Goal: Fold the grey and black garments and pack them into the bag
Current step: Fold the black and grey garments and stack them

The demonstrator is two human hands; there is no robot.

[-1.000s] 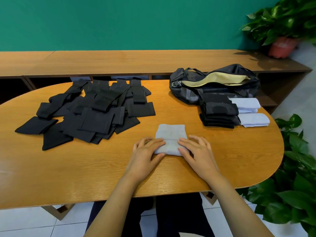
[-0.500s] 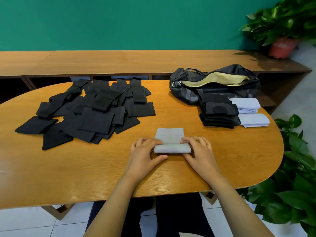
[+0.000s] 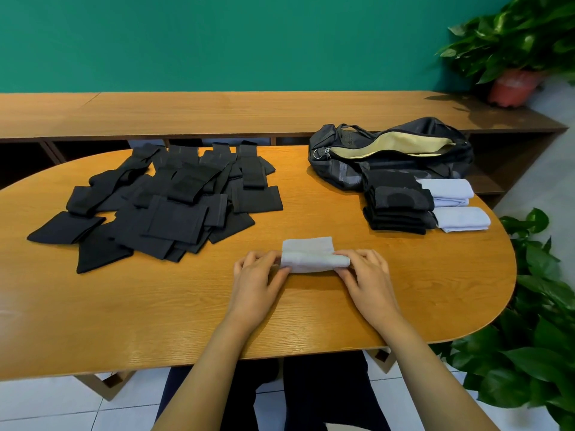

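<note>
A light grey garment (image 3: 311,255) lies in front of me on the oval wooden table (image 3: 155,306), its near edge rolled over toward the far edge. My left hand (image 3: 256,275) pinches its left end and my right hand (image 3: 365,272) pinches its right end. A loose heap of black garments (image 3: 168,203) covers the table's left side. At the far right a black bag (image 3: 389,150) lies unzipped, showing a tan lining. In front of it stand a stack of folded black garments (image 3: 398,206) and folded grey garments (image 3: 451,202).
A long wooden bench or shelf (image 3: 249,113) runs behind the table against a green wall. A potted plant (image 3: 516,51) stands at its right end. More leafy plants (image 3: 544,321) crowd the floor by the table's right edge.
Both hands lifted the grey garment's near edge and folded it away from me, so the piece is now shorter and thicker. My fingers moved from lying flat on it to pinching its ends.
</note>
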